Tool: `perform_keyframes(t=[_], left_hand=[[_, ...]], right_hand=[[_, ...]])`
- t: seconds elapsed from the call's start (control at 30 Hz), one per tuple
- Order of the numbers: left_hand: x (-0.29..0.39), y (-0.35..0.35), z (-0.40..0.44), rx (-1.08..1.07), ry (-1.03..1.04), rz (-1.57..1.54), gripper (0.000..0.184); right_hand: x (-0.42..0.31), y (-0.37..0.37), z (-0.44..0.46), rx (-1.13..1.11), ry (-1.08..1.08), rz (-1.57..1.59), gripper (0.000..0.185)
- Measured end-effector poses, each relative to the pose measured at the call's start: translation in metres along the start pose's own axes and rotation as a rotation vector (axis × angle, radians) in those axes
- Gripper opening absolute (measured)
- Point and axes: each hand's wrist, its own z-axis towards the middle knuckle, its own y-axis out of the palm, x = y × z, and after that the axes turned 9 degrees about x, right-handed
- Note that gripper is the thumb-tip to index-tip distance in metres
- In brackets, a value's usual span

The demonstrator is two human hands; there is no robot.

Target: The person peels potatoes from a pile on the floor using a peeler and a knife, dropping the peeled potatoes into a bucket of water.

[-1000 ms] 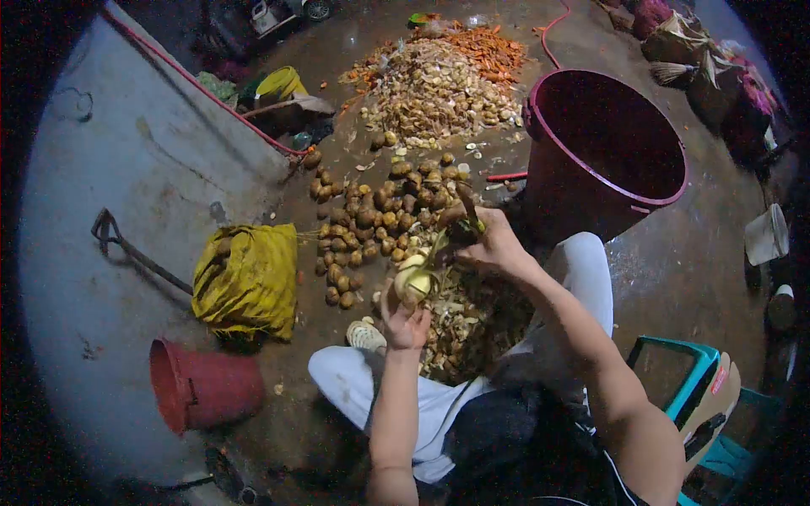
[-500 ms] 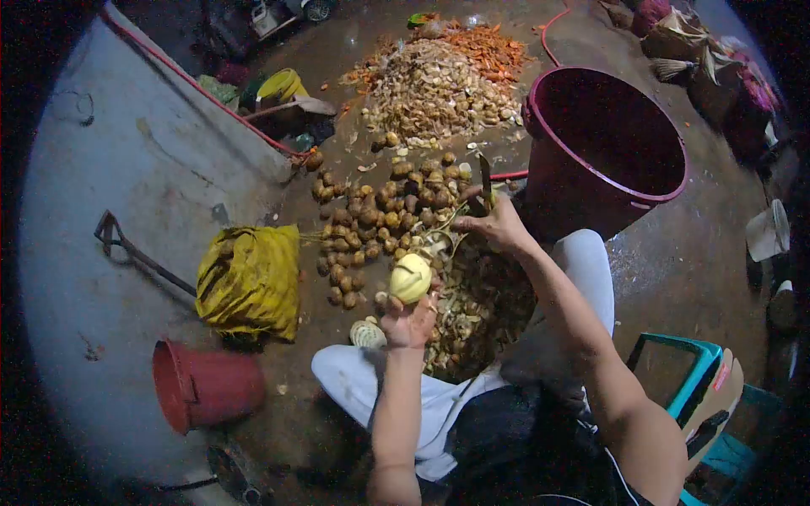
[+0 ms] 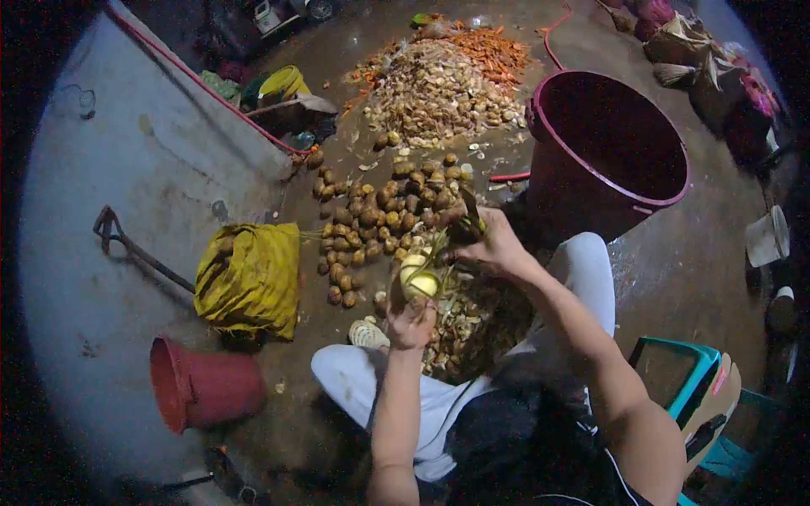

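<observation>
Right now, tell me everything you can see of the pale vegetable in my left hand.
The pale vegetable is rounded, yellowish white and looks peeled on its visible side. Greenish strips, seemingly peel, cross it and trail from its far end. Your left hand grips its near end, hiding that part. In this view it sits by the left edge of the peelings.

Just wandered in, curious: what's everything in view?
Partly peeled tuber: one, pale yellow, left hand
Knife: one, dark, right hand
Unpeeled tubers: many, brown, ahead
Peelings: one heap, pale and brown, centre
Large pile: one, cream and orange, farther ahead
Tub: one, maroon, right
Bucket: one, red, lower left
Sack: one, yellow, left
Handle: one, dark, beside sack
Container: one, yellow, upper left
Hose: count unclear, red, upper left and centre
Bags: several, mixed, upper right
Frame: one, teal, lower right
Legs: two, pale trousers, bottom centre
Left hand, right hand: two, bare, centre
</observation>
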Motion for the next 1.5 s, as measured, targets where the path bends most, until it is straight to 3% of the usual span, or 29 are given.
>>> perform_keyframes(t=[0.07,0.13,0.2,0.27,0.3,0.33,0.4,0.43,0.47,0.5,0.57,0.6,0.63,0.67,0.73,0.8,0.9,0.93,1.03,1.07,1.13,1.2,1.23,1.27,1.37,1.4,1.5], left_hand=[[-0.004,0.002,0.0,-0.007,0.002,-0.103,0.068],[-0.002,0.002,0.0,-0.024,-0.066,-0.176,0.072],[0.003,0.003,0.005,-0.06,-0.193,-0.322,0.08],[0.003,0.009,0.003,-0.042,-0.169,-0.238,0.082],[0.003,0.01,0.002,0.006,-0.149,-0.216,0.082],[0.003,0.011,0.0,0.057,-0.131,-0.19,0.081],[0.0,0.006,-0.001,-0.008,-0.04,-0.085,0.076],[-0.004,-0.008,0.003,-0.008,-0.153,-0.22,0.075],[-0.008,-0.02,0.006,-0.009,-0.269,-0.352,0.073],[-0.012,-0.027,0.003,0.1,-0.272,-0.355,0.074],[-0.004,-0.008,0.005,0.059,-0.189,-0.198,0.079],[-0.003,-0.005,0.002,0.076,-0.17,-0.149,0.081],[-0.001,-0.003,-0.001,0.094,-0.151,-0.099,0.083],[0.0,-0.001,-0.004,0.113,-0.133,-0.048,0.085],[-0.002,0.0,0.004,-0.019,-0.254,-0.406,0.076],[-0.005,-0.002,0.002,0.043,-0.181,-0.363,0.079],[-0.007,-0.018,-0.002,0.223,-0.162,-0.07,0.074],[-0.009,-0.019,0.0,0.229,-0.162,-0.07,0.074],[-0.011,-0.017,-0.001,0.159,-0.143,-0.181,0.069],[-0.01,-0.012,-0.004,0.193,-0.151,-0.233,0.068],[0.0,0.004,-0.002,0.064,-0.212,-0.381,0.068],[0.002,0.01,0.0,-0.019,-0.204,-0.375,0.068],[-0.003,0.007,0.0,0.067,-0.122,-0.28,0.069],[-0.006,0.002,-0.002,0.105,-0.11,-0.247,0.07],[-0.008,0.0,-0.003,0.141,-0.087,-0.278,0.07],[-0.004,0.006,0.0,0.1,-0.086,-0.376,0.069],[0.017,0.021,0.009,0.021,-0.076,-0.295,0.062]], right_hand=[[0.004,-0.006,0.001,0.061,0.189,-0.129,0.052],[0.018,-0.012,0.003,0.1,0.369,-0.117,0.05],[0.022,-0.01,0.001,0.092,0.261,0.002,0.05],[-0.011,-0.007,0.004,-0.034,0.164,0.002,0.046],[-0.026,-0.005,0.003,0.027,0.01,-0.036,0.043],[-0.017,-0.006,0.002,0.026,0.019,-0.033,0.043],[0.014,-0.012,0.0,0.034,0.301,-0.082,0.042],[0.018,-0.018,0.004,0.08,0.279,-0.125,0.041],[0.02,-0.022,0.004,0.051,0.415,-0.054,0.05],[0.02,-0.019,0.003,0.053,0.328,-0.053,0.05],[-0.005,-0.01,0.003,-0.02,0.213,-0.07,0.05],[-0.018,-0.009,0.003,-0.009,0.038,0.002,0.042],[-0.013,-0.008,0.001,0.015,0.057,-0.018,0.041],[-0.005,-0.007,-0.002,0.038,0.08,-0.036,0.039],[0.006,-0.017,0.005,0.087,0.396,-0.033,0.039],[0.016,-0.018,0.002,0.094,0.554,0.062,0.041],[-0.016,-0.01,0.004,0.034,0.024,-0.117,0.046],[-0.007,-0.004,-0.004,-0.012,0.14,0.071,0.05],[0.019,-0.015,0.002,0.105,0.265,-0.194,0.051],[0.044,-0.018,-0.001,0.082,0.288,-0.16,0.049],[0.02,-0.018,0.004,0.107,0.351,0.02,0.047],[-0.02,-0.011,0.004,0.06,0.242,0.016,0.045],[-0.021,-0.009,0.002,0.011,0.098,0.033,0.044],[-0.025,-0.008,-0.004,0.037,0.182,0.165,0.045],[0.019,-0.009,-0.002,0.151,0.27,-0.045,0.045],[0.023,-0.011,0.003,0.179,0.405,0.227,0.044],[0.02,-0.025,0.006,0.139,0.29,0.0,0.044]])
